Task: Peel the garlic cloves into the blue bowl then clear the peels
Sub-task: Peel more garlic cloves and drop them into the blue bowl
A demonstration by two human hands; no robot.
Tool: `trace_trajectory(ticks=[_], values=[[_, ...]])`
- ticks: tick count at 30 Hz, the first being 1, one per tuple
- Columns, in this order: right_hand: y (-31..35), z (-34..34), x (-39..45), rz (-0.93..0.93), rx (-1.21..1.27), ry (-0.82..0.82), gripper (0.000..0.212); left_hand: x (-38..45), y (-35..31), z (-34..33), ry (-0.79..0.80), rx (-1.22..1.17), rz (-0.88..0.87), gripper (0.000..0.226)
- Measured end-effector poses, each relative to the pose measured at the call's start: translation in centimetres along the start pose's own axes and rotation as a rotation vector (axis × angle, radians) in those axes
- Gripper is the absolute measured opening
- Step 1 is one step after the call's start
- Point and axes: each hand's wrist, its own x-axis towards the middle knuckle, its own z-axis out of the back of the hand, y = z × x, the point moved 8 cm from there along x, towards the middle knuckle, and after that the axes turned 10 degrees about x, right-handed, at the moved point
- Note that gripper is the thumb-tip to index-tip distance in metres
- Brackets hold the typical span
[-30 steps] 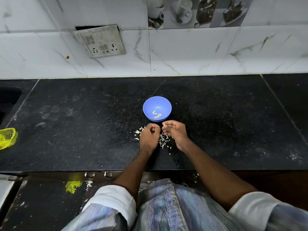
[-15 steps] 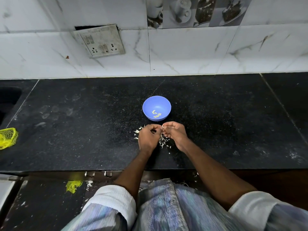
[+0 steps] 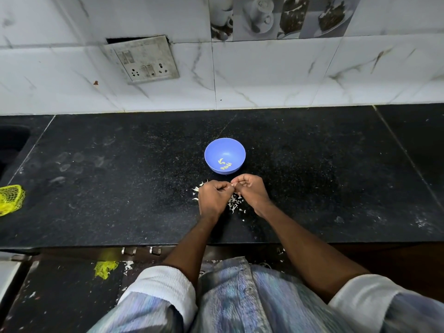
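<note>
Our left hand (image 3: 212,199) and right hand (image 3: 251,192) still pinch 1 clove (image 3: 232,186) between them, at 6 o'clock of the bowl (image 3: 224,150). Little has changed in 1 second, so peeling continues; peels (image 3: 234,204) remain under the hands.

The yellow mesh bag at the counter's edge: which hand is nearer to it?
Left. The left hand is on the side toward the yellow mesh bag, though far from it. The right hand is farther still, beyond the left.
</note>
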Motion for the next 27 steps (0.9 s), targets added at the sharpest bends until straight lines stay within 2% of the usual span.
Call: trace_trajectory(ticks=[5, 10, 15, 20, 24, 27], values=[[-0.2, 0.0, 0.1, -0.018, 0.111, -0.008, 0.006, 0.1, 0.4, -0.4, 0.031, -0.093, 0.035, 0.010], [-0.6, 0.4, 0.2, -0.060, 0.200, -0.022, 0.009, 0.2, 0.8, -0.7, 0.049, -0.140, 0.051, 0.008], [-0.6, 0.4, 0.2, -0.050, 0.190, -0.015, 0.009, 0.2, 0.6, -0.3, 0.038, -0.063, 0.012, 0.009], [-0.1, 0.3, 0.1, -0.016, 0.122, 0.000, 0.008, 0.2, -0.3, -0.4, 0.023, 0.156, -0.076, 0.029], [-0.1, 0.2, 0.3, -0.018, 0.112, 0.007, 0.008, 0.4, 0.0, -0.7, 0.049, 0.180, -0.058, 0.035], [-0.3, 0.3, 0.4, -0.050, 0.126, 0.007, 0.011, 0.4, -0.1, -0.9, 0.078, 0.136, -0.038, 0.028]])
